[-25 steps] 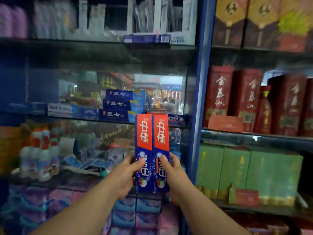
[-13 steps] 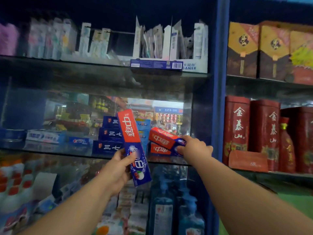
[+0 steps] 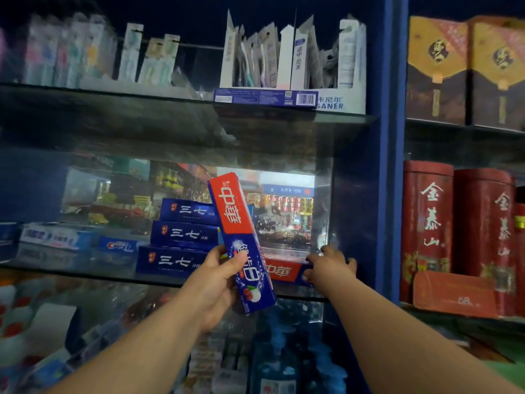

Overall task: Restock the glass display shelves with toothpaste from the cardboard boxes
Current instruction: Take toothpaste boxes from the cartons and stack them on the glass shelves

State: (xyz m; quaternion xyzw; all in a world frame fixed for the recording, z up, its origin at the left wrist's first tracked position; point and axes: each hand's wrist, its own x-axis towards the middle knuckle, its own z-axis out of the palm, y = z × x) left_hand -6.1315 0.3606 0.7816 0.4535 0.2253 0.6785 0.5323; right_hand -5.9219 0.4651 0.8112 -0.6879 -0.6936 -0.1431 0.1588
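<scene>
— Fingers [image 3: 227,253] of your left hand [image 3: 211,282] are wrapped round the lower half of a red-and-blue toothpaste carton [image 3: 241,240], thumb on its blue front face. Do you see how it sits?

— Nearly upright, top leaning a little toward the left of the frame, glossy card, long and square-edged.

— And your right hand [image 3: 331,265]?

— Your right fingers [image 3: 315,258] are spread and curled over the blue end of a second carton [image 3: 285,273], which lies flat on the glass shelf [image 3: 85,275] at centre right. You're touching it, but whether you're gripping it I can't tell.

— Arm pose?

— Both your forearms are bare and rise from the bottom edge; your right one reaches further in, close to the blue cabinet post [image 3: 393,137].

— What's beside the cartons?

— Just left of centre, three dark blue toothpaste boxes [image 3: 181,237] are stacked flat, stepped back. Further left lie paler cartons. Behind is mirror-like glass showing shop reflections. At the right of the frame stand red cylindrical tins [image 3: 426,223] with gold characters.
</scene>
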